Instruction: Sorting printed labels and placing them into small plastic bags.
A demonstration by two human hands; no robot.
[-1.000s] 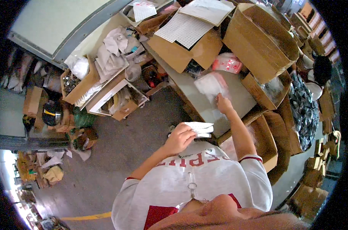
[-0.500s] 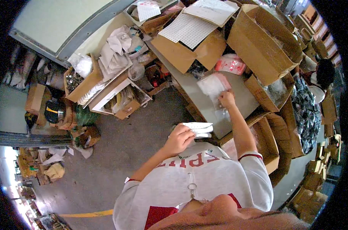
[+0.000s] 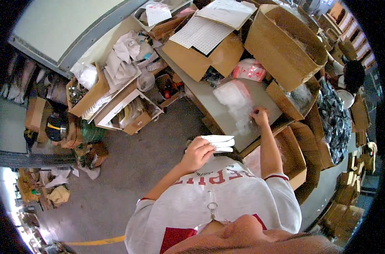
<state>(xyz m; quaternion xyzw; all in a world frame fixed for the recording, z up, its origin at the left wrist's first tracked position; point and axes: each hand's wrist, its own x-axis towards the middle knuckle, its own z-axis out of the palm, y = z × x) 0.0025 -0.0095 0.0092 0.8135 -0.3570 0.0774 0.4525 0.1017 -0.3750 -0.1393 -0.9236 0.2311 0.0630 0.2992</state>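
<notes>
In front of my chest, my left hand (image 3: 197, 153) is closed around a small stack of folded white paper slips (image 3: 218, 143), which stick out to the right between thumb and fingers. My right hand (image 3: 260, 115) reaches over the grey tabletop (image 3: 266, 94), its fingers curled together at the right edge of some clear plastic bags (image 3: 242, 120). Whatever its fingertips pinch, if anything, is too small and dark to make out. Just beyond the clear bags lies a pile of whitish plastic bags (image 3: 231, 94) with a pinkish edge.
A red-and-white plastic package (image 3: 248, 70) lies farther back. Cardboard boxes (image 3: 281, 44) crowd the table's right and far sides, with printed sheets (image 3: 201, 34) on one. An open carton (image 3: 292, 161) stands right of my arm. Paper-filled boxes (image 3: 129, 112) stand at left.
My right hand has moved off the bag pile, slightly right and nearer to me. The clear bags now lie more spread out beside it. My left hand keeps its grip on the slips.
</notes>
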